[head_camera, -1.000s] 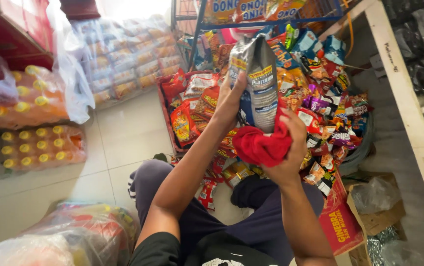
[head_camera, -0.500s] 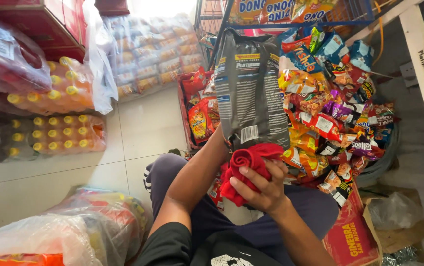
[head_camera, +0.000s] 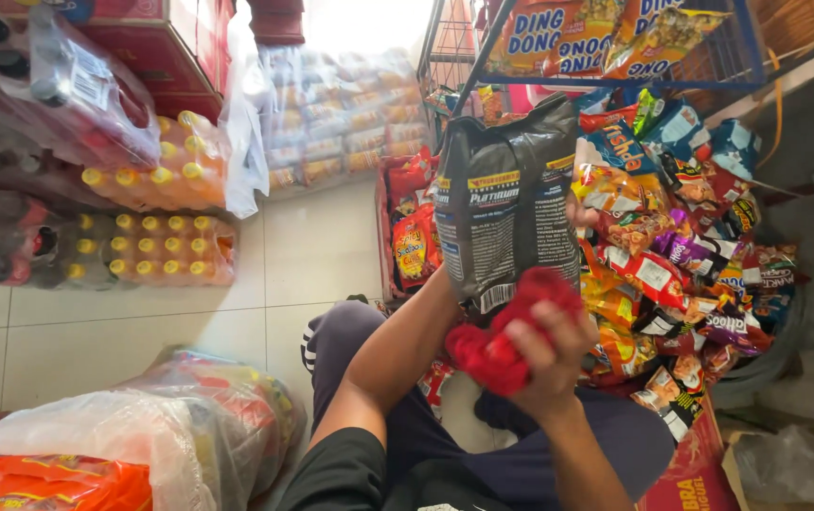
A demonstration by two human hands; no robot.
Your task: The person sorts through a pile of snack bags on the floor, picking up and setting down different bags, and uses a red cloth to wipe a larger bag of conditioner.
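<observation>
A dark grey snack bag (head_camera: 502,218) is held upright in front of me. My left hand (head_camera: 580,213) grips it from behind, and only its fingertips show at the bag's right edge. My right hand (head_camera: 544,345) is closed around a bunched red cloth (head_camera: 492,355), which presses against the bag's lower edge. I am sitting, and my legs in dark trousers lie below the bag.
A heap of colourful snack bags (head_camera: 672,255) fills the right side under a blue wire rack (head_camera: 710,76). Shrink-wrapped bottle packs (head_camera: 161,246) and red cartons (head_camera: 180,38) stand at left. A clear plastic sack (head_camera: 142,435) lies at lower left, a red cardboard box (head_camera: 691,473) at lower right.
The grey bag has been turned so that its printed back faces me. The red cloth stays at the bag's lower part, and my right hand has shifted slightly on it.
</observation>
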